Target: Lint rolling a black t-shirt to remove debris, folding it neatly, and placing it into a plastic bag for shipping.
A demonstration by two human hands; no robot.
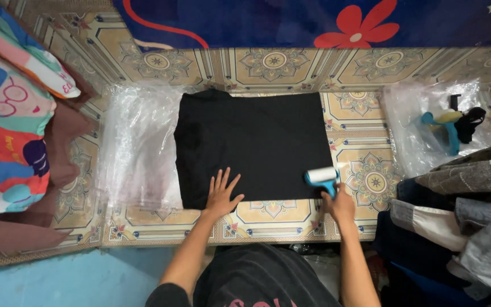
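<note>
1. The left hand (221, 196) lies flat and spread, fingers apart, pressing the near edge of the folded black garment (257, 145); it grasps nothing.
2. The right hand (339, 204) is clenched around the blue handle of a lint roller (321, 177).
3. The roller's white drum rests on the garment's near right corner, its long axis running left to right, with the handle pointing back toward the person.
4. The garment lies on a patterned tiled surface (268, 213).
5. Clear plastic bags (137, 142) sit just left of it; a second roller (444, 128) lies on plastic, well apart at right, beyond stacked clothes (461, 210).
</note>
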